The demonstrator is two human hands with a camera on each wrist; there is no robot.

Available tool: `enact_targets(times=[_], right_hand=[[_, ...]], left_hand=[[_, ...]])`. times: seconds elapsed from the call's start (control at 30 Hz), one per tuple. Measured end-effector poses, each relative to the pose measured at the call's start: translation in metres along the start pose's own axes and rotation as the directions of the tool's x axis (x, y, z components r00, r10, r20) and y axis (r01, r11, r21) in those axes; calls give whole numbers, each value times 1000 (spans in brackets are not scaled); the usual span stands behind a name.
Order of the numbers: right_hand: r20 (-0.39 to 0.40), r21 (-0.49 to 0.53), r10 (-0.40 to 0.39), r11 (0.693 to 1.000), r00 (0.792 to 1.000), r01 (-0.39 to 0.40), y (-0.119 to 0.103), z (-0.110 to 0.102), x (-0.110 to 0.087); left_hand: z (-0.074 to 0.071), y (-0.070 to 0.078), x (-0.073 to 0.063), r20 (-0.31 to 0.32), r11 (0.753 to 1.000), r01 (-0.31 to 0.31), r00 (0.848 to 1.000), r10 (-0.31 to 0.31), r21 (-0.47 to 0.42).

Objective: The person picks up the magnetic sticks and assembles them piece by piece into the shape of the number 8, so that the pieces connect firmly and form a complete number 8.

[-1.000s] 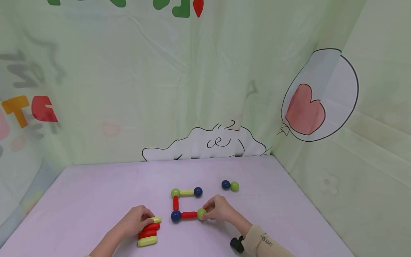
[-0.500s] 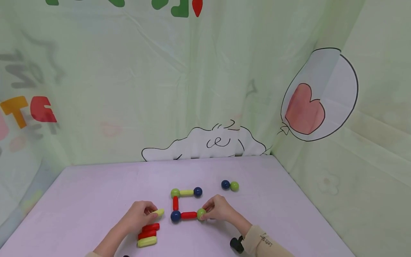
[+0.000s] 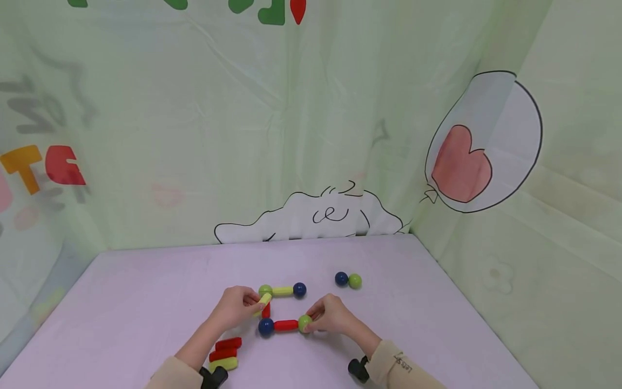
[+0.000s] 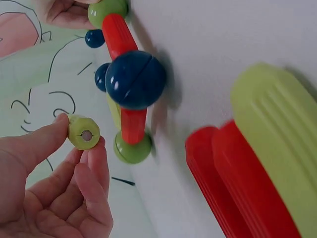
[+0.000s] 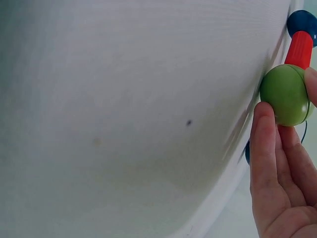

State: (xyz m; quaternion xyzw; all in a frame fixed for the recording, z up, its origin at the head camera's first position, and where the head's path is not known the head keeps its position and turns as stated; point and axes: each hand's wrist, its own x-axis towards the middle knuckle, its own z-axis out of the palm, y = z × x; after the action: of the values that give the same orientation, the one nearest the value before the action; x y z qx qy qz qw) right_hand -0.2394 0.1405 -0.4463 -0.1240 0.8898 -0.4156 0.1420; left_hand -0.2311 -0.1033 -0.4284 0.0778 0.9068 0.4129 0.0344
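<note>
Between thumb and fingers my left hand (image 3: 237,307) pinches a yellow-green magnetic rod (image 4: 83,133), its round metal end showing in the left wrist view. That rod is held up in front of a red rod (image 3: 266,312) linking a green ball (image 3: 265,290) to a blue ball (image 3: 266,327). From the green ball a yellow rod (image 3: 283,291) runs to another blue ball (image 3: 299,290). A second red rod (image 3: 286,326) joins the near blue ball to a green ball (image 5: 285,94), which my right hand (image 3: 332,315) grips with thumb and fingertips.
Two red rods (image 3: 228,343) and a yellow rod (image 3: 224,364) lie side by side at the near left. Farther back on the pale table (image 3: 160,292), a blue ball (image 3: 342,279) touches a green ball (image 3: 355,281). Curtains printed with drawings hang behind.
My left hand has lifted the yellow rod off the row of loose rods and carried it forward and right to the joined shape. My right hand stays on its green ball.
</note>
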Motion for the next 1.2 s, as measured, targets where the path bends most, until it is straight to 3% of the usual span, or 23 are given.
enact_targets(times=[0.2,0.37,0.63,0.77,1.2], right_hand=[[-2,2,4,1000,1000,-4,0,0,0],[2,17,12,1000,1000,-12,-1,1,-1],[-1,11,10,1000,1000,-10,-2,0,-1],[-3,12,14,1000,1000,-14,-2,0,-1],[2,16,-6,1000,1000,6,1,-1,-2]], left_hand=[[14,8,9,17,999,42,999,-41,-29],[28,13,17,39,998,41,998,-39,-48],[49,27,27,27,995,58,998,-56,-78],[58,32,31,2,996,69,998,-69,-53],[75,31,38,10,997,82,997,-81,-16]])
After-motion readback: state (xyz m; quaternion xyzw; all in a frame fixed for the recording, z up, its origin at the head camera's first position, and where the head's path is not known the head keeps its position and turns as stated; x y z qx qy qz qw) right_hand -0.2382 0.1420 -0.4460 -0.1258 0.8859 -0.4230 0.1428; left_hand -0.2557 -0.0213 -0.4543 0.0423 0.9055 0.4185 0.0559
